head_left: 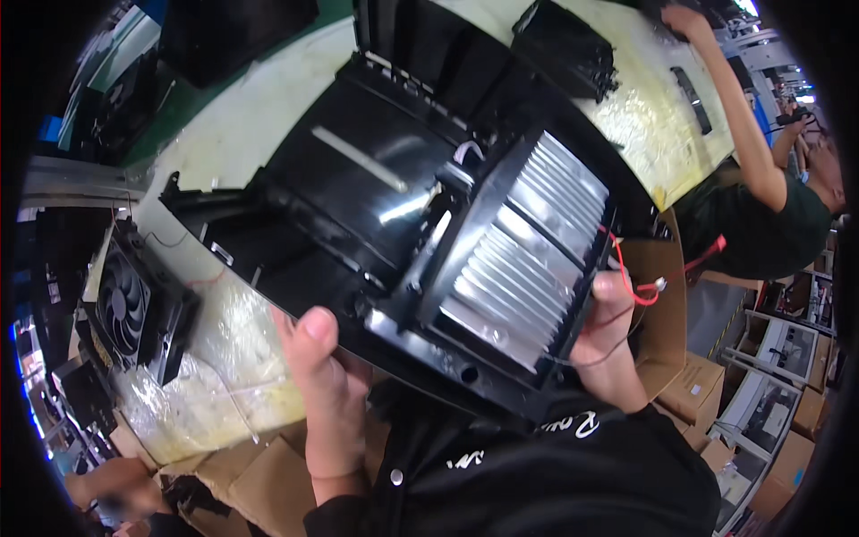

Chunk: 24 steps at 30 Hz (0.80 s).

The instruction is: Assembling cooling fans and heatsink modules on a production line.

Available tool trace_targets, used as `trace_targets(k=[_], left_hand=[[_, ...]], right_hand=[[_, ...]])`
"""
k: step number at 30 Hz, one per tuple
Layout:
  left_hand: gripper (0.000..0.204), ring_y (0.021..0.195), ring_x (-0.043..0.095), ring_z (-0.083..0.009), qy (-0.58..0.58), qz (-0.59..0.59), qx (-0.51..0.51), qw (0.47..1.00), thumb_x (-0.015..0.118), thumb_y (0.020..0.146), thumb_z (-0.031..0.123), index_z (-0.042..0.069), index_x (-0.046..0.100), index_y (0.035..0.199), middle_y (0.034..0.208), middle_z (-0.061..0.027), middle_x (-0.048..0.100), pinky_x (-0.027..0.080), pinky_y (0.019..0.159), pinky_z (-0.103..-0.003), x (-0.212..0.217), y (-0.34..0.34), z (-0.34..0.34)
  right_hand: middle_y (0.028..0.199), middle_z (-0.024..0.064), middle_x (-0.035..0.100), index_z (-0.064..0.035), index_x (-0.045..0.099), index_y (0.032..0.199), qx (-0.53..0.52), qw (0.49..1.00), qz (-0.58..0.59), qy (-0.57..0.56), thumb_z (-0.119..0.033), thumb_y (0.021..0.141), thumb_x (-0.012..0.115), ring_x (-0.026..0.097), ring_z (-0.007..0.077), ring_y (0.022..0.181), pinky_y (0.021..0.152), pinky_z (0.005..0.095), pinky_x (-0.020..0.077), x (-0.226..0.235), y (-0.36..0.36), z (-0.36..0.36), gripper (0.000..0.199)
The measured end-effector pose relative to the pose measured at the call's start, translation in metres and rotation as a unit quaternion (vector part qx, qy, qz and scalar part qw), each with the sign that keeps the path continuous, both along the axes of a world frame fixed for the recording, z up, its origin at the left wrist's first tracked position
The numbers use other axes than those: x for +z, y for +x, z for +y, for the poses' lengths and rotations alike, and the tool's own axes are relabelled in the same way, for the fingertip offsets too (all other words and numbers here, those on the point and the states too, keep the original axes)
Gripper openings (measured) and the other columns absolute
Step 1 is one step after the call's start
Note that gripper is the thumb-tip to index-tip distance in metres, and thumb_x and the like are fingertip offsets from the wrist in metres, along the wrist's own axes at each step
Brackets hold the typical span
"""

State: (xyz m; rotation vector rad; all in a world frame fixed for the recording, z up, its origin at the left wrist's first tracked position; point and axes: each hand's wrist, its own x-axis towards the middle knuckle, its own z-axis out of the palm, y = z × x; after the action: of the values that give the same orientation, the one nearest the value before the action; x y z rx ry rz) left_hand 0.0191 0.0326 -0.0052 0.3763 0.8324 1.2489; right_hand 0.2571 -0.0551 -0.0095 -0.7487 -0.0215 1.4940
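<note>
A large black plastic housing (344, 179) is tilted in front of me, held up above the table. Set into its near right part is a silver finned heat sink (510, 277) in two sections. My left hand (327, 376) grips the housing's near left edge, thumb up and fingers hidden beneath. My right hand (613, 336) is closed on the near right edge beside the heat sink, with its fingers partly hidden. A thin red wire (637, 294) with a small white connector (660, 284) hangs loose by that hand, and a dark wire loops below it.
The worktable (242, 358) has a plastic-wrapped, yellowish surface. At left stands a black fan unit (125, 304); another black part (564, 49) lies at the far side. A co-worker's arm (738, 107) reaches over the right end. Cardboard boxes (693, 389) stand near me.
</note>
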Motion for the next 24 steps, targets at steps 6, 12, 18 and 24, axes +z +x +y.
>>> trace_targets(k=[6, 12, 18, 24], left_hand=[[0.089, 0.114, 0.053, -0.0260, 0.004, 0.041, -0.016, 0.999, 0.072, 0.066, 0.021, 0.007, 0.031, 0.143, 0.127, -0.0117, 0.049, 0.046, 0.097, -0.038, 0.006, 0.005, 0.000], [0.096, 0.124, 0.046, -0.0253, -0.003, 0.058, -0.015, 0.998, 0.072, 0.064, 0.020, 0.006, 0.025, 0.147, 0.135, -0.0106, 0.043, 0.038, 0.105, -0.038, 0.008, 0.004, 0.003], [0.107, 0.129, 0.040, -0.0229, 0.075, 0.103, -0.021, 0.992, 0.080, 0.073, 0.039, 0.003, 0.016, 0.150, 0.142, -0.0108, 0.038, 0.029, 0.110, -0.035, 0.005, 0.012, 0.011], [0.095, 0.132, 0.036, -0.0206, 0.014, 0.126, -0.029, 0.992, 0.065, 0.088, 0.047, 0.005, 0.009, 0.152, 0.147, -0.0115, 0.033, 0.030, 0.109, -0.033, -0.009, 0.009, 0.009]], right_hand=[[0.130, 0.0219, 0.054, 0.0009, 0.043, 0.137, 0.013, 0.990, 0.120, 0.078, -0.020, 0.073, 0.055, 0.057, 0.0363, 0.116, 0.100, 0.0525, 0.0444, -0.002, 0.000, -0.012, 0.068], [0.127, 0.0204, 0.056, 0.0012, 0.045, 0.135, -0.025, 1.000, -0.009, -0.015, -0.017, 0.065, 0.060, 0.058, 0.0357, 0.112, 0.098, 0.0496, 0.0467, 0.000, -0.006, 0.008, 0.074], [0.125, 0.0171, 0.058, 0.0022, 0.047, 0.132, -0.012, 0.996, -0.075, -0.038, -0.011, 0.063, 0.065, 0.059, 0.0328, 0.113, 0.100, 0.0461, 0.0465, -0.008, 0.011, 0.005, 0.072], [0.119, 0.0132, 0.059, -0.0007, 0.046, 0.130, -0.001, 0.995, -0.094, -0.015, -0.007, 0.072, 0.067, 0.058, 0.0290, 0.114, 0.095, 0.0459, 0.0489, -0.005, 0.002, 0.009, 0.062]])
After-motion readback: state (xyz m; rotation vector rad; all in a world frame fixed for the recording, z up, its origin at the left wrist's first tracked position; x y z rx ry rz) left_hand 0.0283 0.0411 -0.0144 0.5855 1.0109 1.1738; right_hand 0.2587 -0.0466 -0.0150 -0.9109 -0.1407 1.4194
